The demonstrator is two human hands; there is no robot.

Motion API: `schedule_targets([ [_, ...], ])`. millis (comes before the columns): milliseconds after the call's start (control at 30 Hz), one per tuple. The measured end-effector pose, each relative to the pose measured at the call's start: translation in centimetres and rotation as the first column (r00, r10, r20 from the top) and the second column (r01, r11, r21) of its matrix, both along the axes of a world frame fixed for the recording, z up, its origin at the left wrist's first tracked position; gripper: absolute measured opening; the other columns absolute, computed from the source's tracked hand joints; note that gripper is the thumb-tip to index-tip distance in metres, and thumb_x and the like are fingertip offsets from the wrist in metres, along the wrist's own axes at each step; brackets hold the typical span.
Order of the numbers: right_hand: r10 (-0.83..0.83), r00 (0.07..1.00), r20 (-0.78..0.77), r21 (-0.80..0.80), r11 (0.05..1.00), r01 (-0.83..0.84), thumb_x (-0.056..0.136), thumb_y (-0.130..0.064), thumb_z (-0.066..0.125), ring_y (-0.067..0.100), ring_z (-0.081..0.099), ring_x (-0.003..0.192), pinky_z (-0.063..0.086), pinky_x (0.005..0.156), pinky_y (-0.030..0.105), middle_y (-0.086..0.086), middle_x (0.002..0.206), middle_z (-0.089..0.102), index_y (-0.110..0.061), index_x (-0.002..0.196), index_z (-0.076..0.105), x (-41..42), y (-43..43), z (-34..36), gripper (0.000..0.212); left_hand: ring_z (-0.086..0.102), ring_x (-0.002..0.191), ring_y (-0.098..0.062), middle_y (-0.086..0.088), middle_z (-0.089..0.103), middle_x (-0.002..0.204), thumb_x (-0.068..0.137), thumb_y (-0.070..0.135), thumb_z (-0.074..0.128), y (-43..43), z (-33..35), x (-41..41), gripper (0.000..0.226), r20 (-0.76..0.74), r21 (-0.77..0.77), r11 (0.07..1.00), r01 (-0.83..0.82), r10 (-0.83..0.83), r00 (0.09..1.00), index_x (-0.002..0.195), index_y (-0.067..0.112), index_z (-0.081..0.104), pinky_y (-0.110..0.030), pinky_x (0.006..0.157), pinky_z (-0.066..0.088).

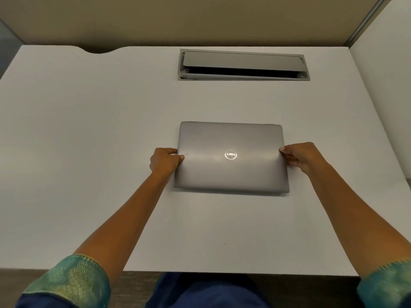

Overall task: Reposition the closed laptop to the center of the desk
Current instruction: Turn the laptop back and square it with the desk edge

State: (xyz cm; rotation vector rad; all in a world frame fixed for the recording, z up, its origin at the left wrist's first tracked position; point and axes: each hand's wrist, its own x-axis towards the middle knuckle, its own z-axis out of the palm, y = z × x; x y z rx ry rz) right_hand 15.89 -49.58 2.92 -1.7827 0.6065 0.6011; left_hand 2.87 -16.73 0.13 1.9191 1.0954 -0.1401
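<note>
bare desk (89, 130) all round laptop (231, 156); open cable hatch (243, 64) beyond, well apart

Both arms outstretched, left grip (165, 161) and right grip (299, 156) clamped.

An office workstation is shown. A plain white desk (89, 130) is enclosed by beige partition panels (200, 18) on an aluminium frame (364, 21), and a recessed cable-access box (243, 65) with a hinged flap is set into the desktop.
</note>
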Motion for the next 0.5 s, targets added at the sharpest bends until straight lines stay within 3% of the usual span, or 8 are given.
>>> schedule_targets([
  [100,-0.005,1.000,0.011,0.003,1.000,0.005,0.081,0.004,0.067,0.018,0.060,0.068,0.051,0.062,0.029,0.016,0.096,0.065,0.008,0.108,0.062,0.0,0.1,-0.1,0.028,0.067,0.101,-0.031,-0.010,0.069,0.120,0.079,0.026,0.075,0.0,0.0,-0.2,0.041,0.009,-0.001,1.000,-0.011,0.011,1.000,0.117,0.014,0.068,-0.040,0.095,0.052],
  [233,-0.007,1.000,0.017,-0.013,1.000,0.007,0.080,0.004,0.068,0.018,0.061,0.070,0.051,0.075,0.035,0.017,0.100,0.064,0.011,0.114,0.060,0.2,0.3,-0.5,0.036,0.067,0.102,-0.031,-0.010,0.069,0.121,0.078,0.026,0.075,-0.1,-0.2,-0.4,0.042,0.003,0.001,1.000,-0.022,0.022,1.000,0.117,0.015,0.068,-0.041,0.097,0.051],
  [367,-0.011,0.999,0.033,-0.033,0.999,0.012,0.079,0.003,0.068,0.023,0.064,0.076,0.052,0.071,0.035,0.021,0.107,0.065,0.011,0.115,0.060,0.4,0.5,-0.8,0.037,0.067,0.102,-0.031,-0.010,0.068,0.122,0.078,0.027,0.075,-0.1,-0.3,-0.5,0.041,0.004,0.006,1.000,-0.026,0.026,1.000,0.117,0.015,0.068,-0.041,0.096,0.051],
  [500,0.003,0.999,0.050,-0.119,0.993,0.003,0.078,-0.003,0.072,0.030,0.065,0.089,0.055,0.089,0.042,0.023,0.108,0.068,0.010,0.109,0.064,0.5,0.5,-1.2,0.034,0.066,0.103,-0.031,-0.009,0.069,0.122,0.079,0.028,0.075,-0.1,-0.5,-0.4,0.041,0.007,0.020,0.999,-0.025,0.025,1.000,0.117,0.015,0.068,-0.041,0.096,0.051],
])
